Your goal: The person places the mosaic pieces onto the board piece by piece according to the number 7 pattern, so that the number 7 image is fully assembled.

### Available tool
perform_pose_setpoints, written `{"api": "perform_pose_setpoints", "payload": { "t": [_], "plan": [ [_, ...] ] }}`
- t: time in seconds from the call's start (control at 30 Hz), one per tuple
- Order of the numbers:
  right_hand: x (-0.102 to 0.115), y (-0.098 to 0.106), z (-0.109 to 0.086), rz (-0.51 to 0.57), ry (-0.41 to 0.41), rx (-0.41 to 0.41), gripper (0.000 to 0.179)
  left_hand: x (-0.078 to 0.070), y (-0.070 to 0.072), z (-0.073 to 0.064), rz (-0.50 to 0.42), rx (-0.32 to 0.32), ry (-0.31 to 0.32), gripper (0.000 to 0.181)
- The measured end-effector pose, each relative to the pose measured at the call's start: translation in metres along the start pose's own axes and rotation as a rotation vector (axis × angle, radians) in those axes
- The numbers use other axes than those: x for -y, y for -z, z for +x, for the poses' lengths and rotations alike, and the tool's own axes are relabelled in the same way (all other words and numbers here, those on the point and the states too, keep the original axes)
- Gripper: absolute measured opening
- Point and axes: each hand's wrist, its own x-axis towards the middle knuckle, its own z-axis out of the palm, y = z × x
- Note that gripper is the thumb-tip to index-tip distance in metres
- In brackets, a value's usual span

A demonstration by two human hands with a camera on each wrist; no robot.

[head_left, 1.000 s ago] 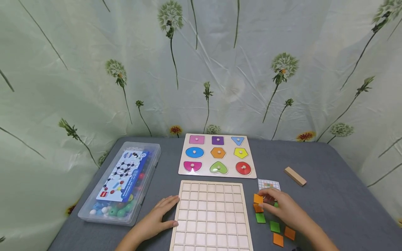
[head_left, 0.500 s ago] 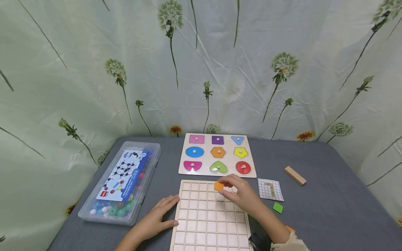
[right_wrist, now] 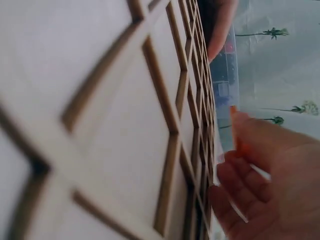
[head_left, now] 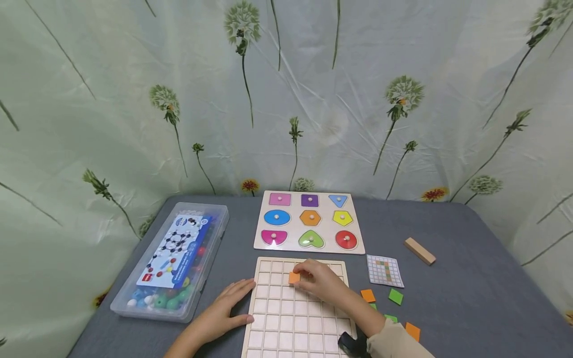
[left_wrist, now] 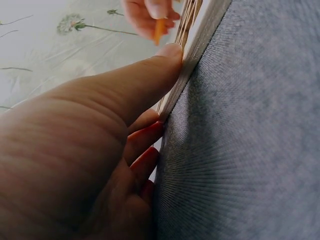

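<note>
My right hand (head_left: 319,281) is pinching an orange tile (head_left: 293,278), spread-fingered left hand (head_left: 226,311) touching the wooden grid board (head_left: 285,324); I'm seeing no filled cells (head_left: 274,292), loose tiles (head_left: 413,331) waiting

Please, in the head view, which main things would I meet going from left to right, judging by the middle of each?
Clear plastic box → left hand → orange tile → right hand → printed grid card → wooden block.
</note>
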Motion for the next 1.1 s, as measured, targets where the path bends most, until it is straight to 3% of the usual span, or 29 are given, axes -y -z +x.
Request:
{"api": "perform_pose_setpoints", "payload": {
  "t": [0.13, 0.7, 0.97, 1.1],
  "plan": [
    [-0.0043, -0.0031, 0.0015, -0.018, -0.026, 0.042, 0.023, 0.0004, -0.0003, -0.0007, -0.009, 0.006, 0.004, 0.074],
    [-0.0035, -0.0062, 0.0052, -0.036, -0.025, 0.055, 0.018, 0.0005, -0.0009, -0.0003, 0.0, -0.001, 0.008, 0.074],
    [0.0007, -0.0069, 0.009, -0.093, -0.021, 0.041, 0.015, 0.001, -0.0002, 0.0002, 0.005, -0.011, 0.002, 0.073],
    [0.0004, -0.0045, 0.0076, -0.065, -0.026, 0.061, 0.02, 0.0022, -0.0004, 0.0006, 0.004, 0.003, 0.014, 0.074]
  ]
}}
